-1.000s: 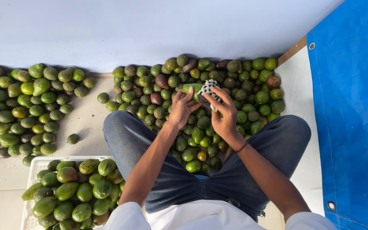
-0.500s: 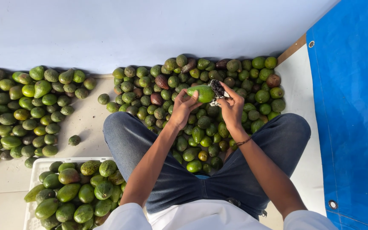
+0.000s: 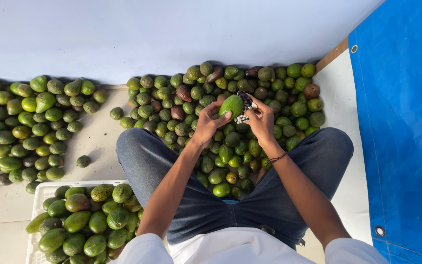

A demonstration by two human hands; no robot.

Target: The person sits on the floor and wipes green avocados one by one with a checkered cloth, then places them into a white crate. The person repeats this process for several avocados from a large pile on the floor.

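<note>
Nearest to me, at the lower left, I see a white plastic crate (image 3: 39, 191) with a lattice wall, filled to the rim with smooth green avocados (image 3: 85, 220). Between the crate and my blue denim trousers (image 3: 148, 157) only a thin strip of pale floor stays free.

Between my knees begins a big heap of round green avocados (image 3: 230, 161), a few of them dark brown, which reaches to the white wall (image 3: 172, 34). Above this heap my left hand (image 3: 210, 123) is closed around one oval green avocado (image 3: 231, 105), gripping it from below. My right hand (image 3: 260, 120) pinches a small black and white sheet of stickers (image 3: 244, 103), touching that fruit.

At the left lies a second pile of green avocados (image 3: 23, 129), separated by a bare floor gap. At the right, a blue woven tarpaulin with metal eyelets (image 3: 401, 122) closes the space.
</note>
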